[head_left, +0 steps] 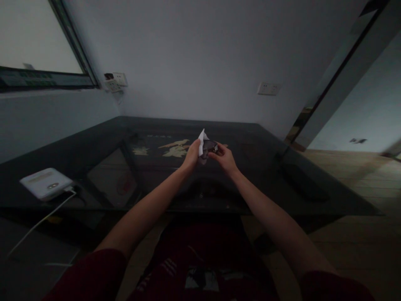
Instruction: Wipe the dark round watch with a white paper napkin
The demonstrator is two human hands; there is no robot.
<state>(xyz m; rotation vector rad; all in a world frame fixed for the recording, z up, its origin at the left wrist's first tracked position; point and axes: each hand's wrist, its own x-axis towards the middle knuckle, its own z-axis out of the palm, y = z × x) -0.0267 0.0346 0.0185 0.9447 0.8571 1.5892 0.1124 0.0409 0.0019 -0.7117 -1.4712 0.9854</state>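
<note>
Both my arms reach out over a dark glass-topped table (94, 142). My left hand (191, 154) is closed on a small white tissue or cloth (201, 137) that sticks up from its fingers. My right hand (224, 156) pinches a small dark object (209, 147), perhaps a pair of glasses; it is too dim to name surely. The tissue touches the dark object between the two hands, above the table's middle.
A white power bank (46, 183) with a white cable (40, 221) lies on the table at the left. Wall sockets (115, 81) sit in the left corner, another socket (268, 88) on the back wall. A doorway and wooden floor (354, 167) lie to the right.
</note>
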